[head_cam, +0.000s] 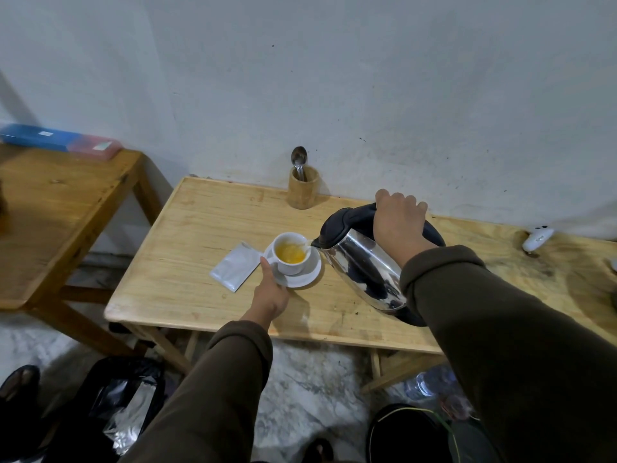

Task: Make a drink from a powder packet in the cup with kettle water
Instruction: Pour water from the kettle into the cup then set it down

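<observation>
A white cup [291, 266] stands on a white saucer [309, 275] on the wooden table [200, 228], holding yellow-orange liquid. My right hand [399, 222] grips the black handle of the steel kettle [364, 265], which is tilted left with its spout over the cup's rim; a thin stream of water runs into the cup. My left hand [270, 295] holds the saucer's near-left edge, thumb by the cup handle. A silver powder packet [235, 270], torn at its top, lies flat just left of the saucer.
A wooden holder [303, 192] with a spoon [299, 160] stands at the back by the wall. A white device [537, 238] lies at the far right. A second wooden table [56, 212] with blue and pink boxes [60, 142] stands to the left. Bags and a water bottle [430, 384] sit on the floor.
</observation>
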`<control>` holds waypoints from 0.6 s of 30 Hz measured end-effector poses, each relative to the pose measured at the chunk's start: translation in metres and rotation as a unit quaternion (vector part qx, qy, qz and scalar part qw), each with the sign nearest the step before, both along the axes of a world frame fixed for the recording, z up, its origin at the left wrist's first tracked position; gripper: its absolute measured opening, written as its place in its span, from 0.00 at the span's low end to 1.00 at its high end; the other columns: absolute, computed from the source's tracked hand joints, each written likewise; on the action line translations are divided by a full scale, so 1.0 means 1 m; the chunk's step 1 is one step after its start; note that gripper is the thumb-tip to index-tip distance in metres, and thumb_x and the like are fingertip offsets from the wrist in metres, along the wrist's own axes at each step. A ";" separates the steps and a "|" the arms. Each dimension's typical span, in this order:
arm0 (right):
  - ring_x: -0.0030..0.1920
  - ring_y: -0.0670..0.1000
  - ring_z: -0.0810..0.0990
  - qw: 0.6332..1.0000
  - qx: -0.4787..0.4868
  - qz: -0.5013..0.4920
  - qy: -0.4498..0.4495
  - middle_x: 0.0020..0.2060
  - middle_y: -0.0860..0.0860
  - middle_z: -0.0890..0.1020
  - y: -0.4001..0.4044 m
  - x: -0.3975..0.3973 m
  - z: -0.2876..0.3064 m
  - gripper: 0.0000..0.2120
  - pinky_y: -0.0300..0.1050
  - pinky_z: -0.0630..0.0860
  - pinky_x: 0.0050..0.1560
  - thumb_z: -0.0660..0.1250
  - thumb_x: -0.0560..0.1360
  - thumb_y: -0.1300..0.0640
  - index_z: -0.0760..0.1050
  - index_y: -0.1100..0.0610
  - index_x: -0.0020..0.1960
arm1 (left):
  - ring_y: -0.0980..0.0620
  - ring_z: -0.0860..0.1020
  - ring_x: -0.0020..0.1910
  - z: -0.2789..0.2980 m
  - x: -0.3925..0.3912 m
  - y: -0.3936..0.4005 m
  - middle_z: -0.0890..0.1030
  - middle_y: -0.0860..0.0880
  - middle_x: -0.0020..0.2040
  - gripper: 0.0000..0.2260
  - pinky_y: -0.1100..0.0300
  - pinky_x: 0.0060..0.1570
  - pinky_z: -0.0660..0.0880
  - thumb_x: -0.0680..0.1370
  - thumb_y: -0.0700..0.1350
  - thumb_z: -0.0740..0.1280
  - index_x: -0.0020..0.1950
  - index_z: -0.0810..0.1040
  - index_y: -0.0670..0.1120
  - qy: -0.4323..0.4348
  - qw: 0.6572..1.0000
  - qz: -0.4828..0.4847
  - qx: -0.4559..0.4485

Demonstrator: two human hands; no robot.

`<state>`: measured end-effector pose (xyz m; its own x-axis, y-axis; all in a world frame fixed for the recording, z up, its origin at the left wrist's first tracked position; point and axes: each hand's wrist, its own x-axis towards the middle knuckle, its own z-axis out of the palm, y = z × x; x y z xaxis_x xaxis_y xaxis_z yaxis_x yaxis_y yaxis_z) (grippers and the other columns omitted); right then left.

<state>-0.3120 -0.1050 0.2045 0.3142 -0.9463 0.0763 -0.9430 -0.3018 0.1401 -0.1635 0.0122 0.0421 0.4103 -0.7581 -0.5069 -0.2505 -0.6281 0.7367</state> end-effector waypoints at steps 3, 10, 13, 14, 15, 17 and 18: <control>0.55 0.60 0.75 1.000 0.000 -0.001 -0.004 0.51 0.58 0.78 0.000 0.000 -0.001 0.12 0.54 0.68 0.59 0.59 0.76 0.64 0.67 0.59 0.59 | 0.36 0.71 0.67 -0.001 0.000 0.000 0.68 0.34 0.71 0.36 0.48 0.65 0.67 0.81 0.44 0.56 0.76 0.31 0.52 -0.001 1.000 0.001 -0.004; 0.55 0.61 0.74 0.996 0.032 -0.040 -0.076 0.51 0.60 0.78 -0.007 -0.012 -0.003 0.12 0.56 0.68 0.59 0.60 0.74 0.65 0.67 0.60 0.58 | 0.36 0.73 0.65 -0.001 -0.005 -0.002 0.70 0.33 0.69 0.33 0.48 0.63 0.68 0.81 0.41 0.56 0.77 0.35 0.49 -0.006 0.998 0.050 -0.023; 0.54 0.62 0.75 0.978 0.066 -0.092 -0.174 0.49 0.59 0.78 -0.012 -0.026 -0.005 0.12 0.57 0.68 0.60 0.61 0.73 0.66 0.68 0.60 0.56 | 0.38 0.71 0.67 0.001 -0.011 0.000 0.68 0.35 0.71 0.31 0.50 0.66 0.65 0.83 0.42 0.52 0.77 0.32 0.48 0.034 0.995 0.087 -0.027; 0.54 0.62 0.75 0.970 0.075 -0.111 -0.201 0.48 0.59 0.77 -0.013 -0.032 -0.006 0.13 0.57 0.69 0.60 0.61 0.72 0.66 0.68 0.60 0.56 | 0.38 0.70 0.68 0.000 -0.013 0.000 0.67 0.36 0.72 0.32 0.51 0.66 0.65 0.83 0.42 0.52 0.76 0.30 0.47 0.036 0.996 0.078 -0.028; 0.53 0.62 0.76 0.962 0.083 -0.130 -0.224 0.48 0.59 0.77 -0.013 -0.037 -0.007 0.13 0.58 0.70 0.61 0.61 0.71 0.66 0.68 0.60 0.56 | 0.37 0.69 0.69 -0.001 -0.016 0.001 0.66 0.37 0.73 0.34 0.50 0.67 0.64 0.82 0.41 0.54 0.76 0.29 0.46 0.036 0.997 0.067 -0.031; 0.54 0.62 0.76 0.946 0.089 -0.164 -0.266 0.50 0.59 0.78 -0.013 -0.048 -0.009 0.14 0.60 0.71 0.61 0.62 0.71 0.66 0.69 0.60 0.56 | 0.38 0.68 0.70 -0.004 -0.020 0.000 0.64 0.39 0.74 0.37 0.50 0.68 0.64 0.79 0.44 0.57 0.76 0.32 0.45 0.038 0.997 0.059 -0.042; 0.55 0.63 0.76 0.937 0.086 -0.180 -0.287 0.51 0.59 0.78 -0.013 -0.054 -0.009 0.14 0.60 0.72 0.62 0.62 0.71 0.66 0.69 0.59 0.56 | 0.40 0.69 0.69 -0.003 -0.023 0.001 0.65 0.40 0.74 0.37 0.50 0.68 0.64 0.78 0.47 0.57 0.77 0.35 0.45 0.054 0.995 0.070 -0.046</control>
<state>-0.3657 -0.1176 0.1954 -0.0740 -0.9968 -0.0291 -0.8931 0.0793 -0.4427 -0.1861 0.0128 0.0388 0.4619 -0.7424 -0.4852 -0.0807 -0.5800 0.8106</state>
